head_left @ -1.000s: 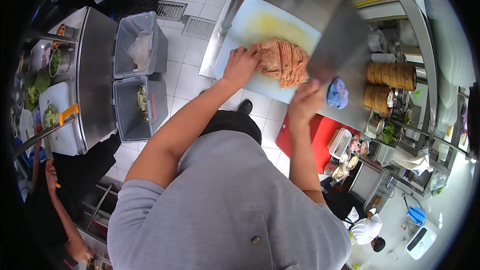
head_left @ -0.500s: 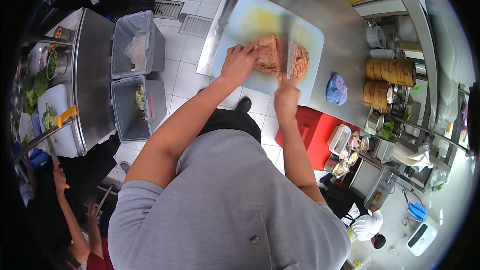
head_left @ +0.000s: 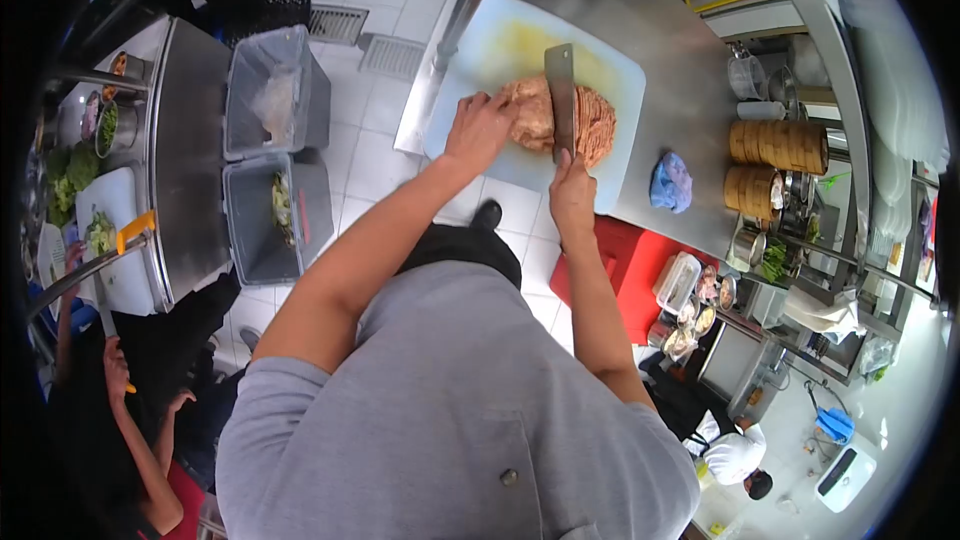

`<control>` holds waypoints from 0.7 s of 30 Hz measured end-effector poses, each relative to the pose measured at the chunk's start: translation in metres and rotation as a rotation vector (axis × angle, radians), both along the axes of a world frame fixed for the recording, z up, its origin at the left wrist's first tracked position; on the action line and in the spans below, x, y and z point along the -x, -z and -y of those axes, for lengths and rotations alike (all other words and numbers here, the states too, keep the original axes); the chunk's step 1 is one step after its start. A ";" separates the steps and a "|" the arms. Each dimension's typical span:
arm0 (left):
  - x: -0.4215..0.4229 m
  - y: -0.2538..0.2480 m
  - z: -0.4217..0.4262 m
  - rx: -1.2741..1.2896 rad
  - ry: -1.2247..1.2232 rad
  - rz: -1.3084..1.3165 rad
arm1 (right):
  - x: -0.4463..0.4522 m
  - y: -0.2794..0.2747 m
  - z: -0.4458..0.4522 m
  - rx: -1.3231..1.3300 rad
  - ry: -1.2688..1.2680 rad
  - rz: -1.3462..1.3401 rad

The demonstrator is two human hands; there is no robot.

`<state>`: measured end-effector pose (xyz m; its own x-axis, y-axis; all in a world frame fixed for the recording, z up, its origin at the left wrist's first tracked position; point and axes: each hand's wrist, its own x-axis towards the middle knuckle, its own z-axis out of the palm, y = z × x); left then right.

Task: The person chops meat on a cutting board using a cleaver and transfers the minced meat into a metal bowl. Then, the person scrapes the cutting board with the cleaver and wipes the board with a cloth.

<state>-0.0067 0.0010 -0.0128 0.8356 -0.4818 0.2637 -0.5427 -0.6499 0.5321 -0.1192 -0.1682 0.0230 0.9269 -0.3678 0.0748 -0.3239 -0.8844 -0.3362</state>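
Shirt (head_left: 430, 390): grey, filling the lower middle of the view, nearest of all.
Right hand (head_left: 573, 192): wrapped around the near end of a knife (head_left: 562, 90), fingers curled and pressed together.
Left hand (head_left: 480, 130): resting on the left end of the meat (head_left: 534, 112), fingers bent over the top; thumb hidden, impossible to tell whether pinching.
Knife: broad-bladed, lying across the meat, pointing away; depth of the cut impossible to tell.
Meat: set on the white board (head_left: 475, 50), between left hand and blade as one block, right of the blade in thin slices leaning together.
Board: yellow-stained beyond the meat, laid on a metal counter (head_left: 690, 90).
Cloth (head_left: 671, 182): blue and purple, crumpled on the counter, right of the board and apart from it.
Steamers (head_left: 780, 147): round, stacked past the cloth on the right.
Bins (head_left: 262, 252): two, grey, side by side at left, on the tiled floor (head_left: 357, 135).
Co-worker's hand (head_left: 117, 370): at far left, closed on a second knife (head_left: 104, 307).
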 end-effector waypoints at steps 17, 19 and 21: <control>-0.002 -0.001 -0.002 -0.123 0.019 -0.019 | -0.025 -0.059 -0.004 -0.127 0.062 0.052; 0.003 -0.002 -0.001 -0.136 0.024 -0.056 | -0.020 -0.096 -0.014 -0.156 0.096 0.104; 0.002 0.001 0.001 -0.096 -0.001 -0.051 | -0.018 -0.113 -0.025 -0.316 0.187 0.373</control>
